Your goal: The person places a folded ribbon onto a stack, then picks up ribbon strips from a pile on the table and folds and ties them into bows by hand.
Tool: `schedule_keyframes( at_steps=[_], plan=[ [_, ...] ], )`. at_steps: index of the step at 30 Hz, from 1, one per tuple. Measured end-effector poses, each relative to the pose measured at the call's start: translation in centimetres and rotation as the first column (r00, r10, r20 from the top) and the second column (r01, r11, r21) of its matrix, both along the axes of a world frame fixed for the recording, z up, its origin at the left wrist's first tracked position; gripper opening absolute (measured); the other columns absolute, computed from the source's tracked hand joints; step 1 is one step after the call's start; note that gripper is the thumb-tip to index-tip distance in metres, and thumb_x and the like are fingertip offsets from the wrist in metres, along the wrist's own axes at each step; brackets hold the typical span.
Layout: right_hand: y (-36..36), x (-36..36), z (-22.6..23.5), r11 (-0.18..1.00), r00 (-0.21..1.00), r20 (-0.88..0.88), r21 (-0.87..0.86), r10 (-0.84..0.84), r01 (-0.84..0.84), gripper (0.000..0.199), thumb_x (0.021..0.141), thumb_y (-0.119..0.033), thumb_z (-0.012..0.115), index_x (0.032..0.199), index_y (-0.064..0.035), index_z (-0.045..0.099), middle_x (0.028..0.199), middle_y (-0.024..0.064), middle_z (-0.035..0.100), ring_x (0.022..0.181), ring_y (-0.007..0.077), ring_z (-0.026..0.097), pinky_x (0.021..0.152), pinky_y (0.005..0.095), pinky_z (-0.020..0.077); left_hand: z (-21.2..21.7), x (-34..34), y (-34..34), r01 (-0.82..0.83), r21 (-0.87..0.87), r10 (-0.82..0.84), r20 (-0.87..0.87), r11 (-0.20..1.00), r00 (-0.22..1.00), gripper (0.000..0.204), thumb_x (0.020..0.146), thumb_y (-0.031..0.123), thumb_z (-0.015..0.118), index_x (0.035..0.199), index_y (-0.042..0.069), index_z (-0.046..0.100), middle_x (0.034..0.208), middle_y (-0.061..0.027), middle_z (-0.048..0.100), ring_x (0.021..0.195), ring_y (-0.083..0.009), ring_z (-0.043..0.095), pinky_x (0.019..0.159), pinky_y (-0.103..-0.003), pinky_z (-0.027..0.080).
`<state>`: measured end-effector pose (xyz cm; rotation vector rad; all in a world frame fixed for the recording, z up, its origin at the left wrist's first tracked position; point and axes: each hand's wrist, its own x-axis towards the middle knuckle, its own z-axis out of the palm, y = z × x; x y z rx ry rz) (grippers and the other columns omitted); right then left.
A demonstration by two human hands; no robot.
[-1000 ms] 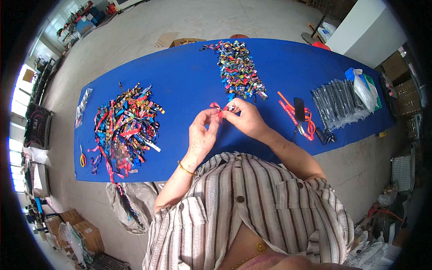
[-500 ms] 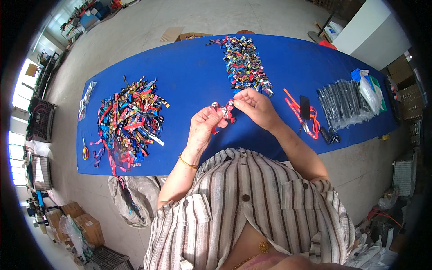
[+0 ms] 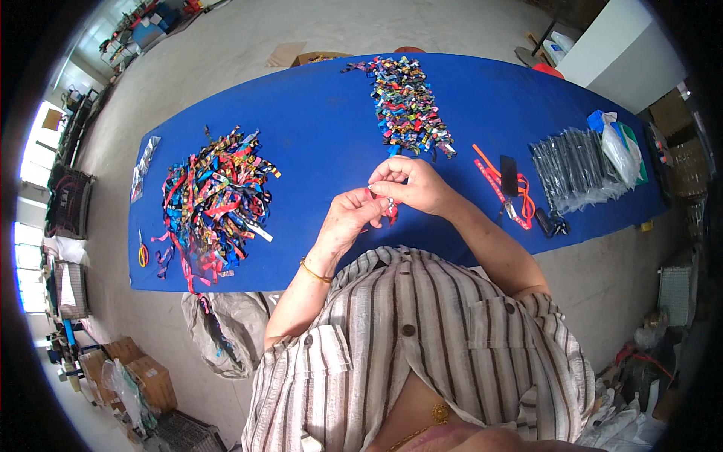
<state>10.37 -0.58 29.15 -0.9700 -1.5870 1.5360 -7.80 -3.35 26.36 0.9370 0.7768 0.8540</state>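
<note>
Near the middle of the blue surface (image 3: 316, 113), just in front of the striped shirt (image 3: 376, 316), the two hands meet over a small red ribbon (image 3: 392, 213) with white in its pattern. The left hand (image 3: 348, 218) is nearly closed, its thumb and fingers bent in a pinch on the ribbon. The right hand (image 3: 416, 188) comes in from the other side with thumb and forefinger drawn together on the ribbon, its other fingers curled. The fingertips of the two hands are touching or almost so, and a short end of ribbon shows below the right thumb.

Most of the ribbon is hidden by the fingers; it seems to be folded or looped, though the view is too small to be sure. Beyond the hands lies a dense strip of short, many-coloured pieces (image 3: 410, 105), too crowded to tell apart. To the left is a loose heap of ribbons (image 3: 218, 196), many covered by others, with a strand hanging over the near edge above a grey sack (image 3: 226, 331). To the right, an orange strap (image 3: 530, 211) lies partly beside a dark phone (image 3: 509, 177). The small black thing (image 3: 553, 224) near them is hard to make out. A cardboard box (image 3: 320, 58) is partly hidden behind the far edge.
</note>
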Motion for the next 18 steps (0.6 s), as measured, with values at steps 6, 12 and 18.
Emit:
schedule_keyframes(
  at_steps=[6, 12, 18],
  plan=[
    [0.5, 0.1, -1.8, 0.999, 1.0, 0.002, -0.054, 0.005, -0.005, 0.011, 0.093, -0.012, 0.062, 0.092, -0.0002, 0.062, 0.077, 0.003, 0.065, 0.067, 0.0065, 0.059, 0.058, 0.0217, 0.0477, -0.9, -0.1, 0.0, 0.061, 0.029, -0.061, 0.032, 0.998, 0.998, 0.013, 0.088, 0.011, 0.067, 0.093, 0.0, 0.068, 0.089, -0.0059, 0.068, 0.074, -0.01, 0.059, 0.065, -0.024, 0.047],
    [1.2, -0.3, -2.5, 0.992, 1.0, 0.017, -0.129, 0.018, -0.015, 0.01, 0.093, -0.01, 0.06, 0.089, -0.0004, 0.06, 0.075, 0.0026, 0.063, 0.065, 0.0059, 0.057, 0.057, 0.0215, 0.0465, -1.0, -0.2, 0.1, 0.062, 0.007, -0.062, -0.043, 0.998, 0.997, 0.011, 0.087, 0.009, 0.069, 0.091, -0.001, 0.067, 0.087, -0.0076, 0.069, 0.07, -0.0103, 0.06, 0.064, -0.024, 0.049],
    [1.9, 0.0, -2.6, 0.997, 0.998, 0.007, -0.046, -0.065, 0.065, 0.02, 0.093, -0.018, 0.063, 0.1, 0.0005, 0.061, 0.092, 0.0062, 0.066, 0.085, 0.0088, 0.061, 0.073, 0.0246, 0.0496, -1.9, -0.4, 0.2, -0.11, 0.0, 0.11, 0.04, 0.994, 0.993, 0.008, 0.088, 0.008, 0.068, 0.085, 0.0, 0.066, 0.084, -0.0083, 0.069, 0.065, -0.0112, 0.06, 0.061, -0.025, 0.05]
  ],
)
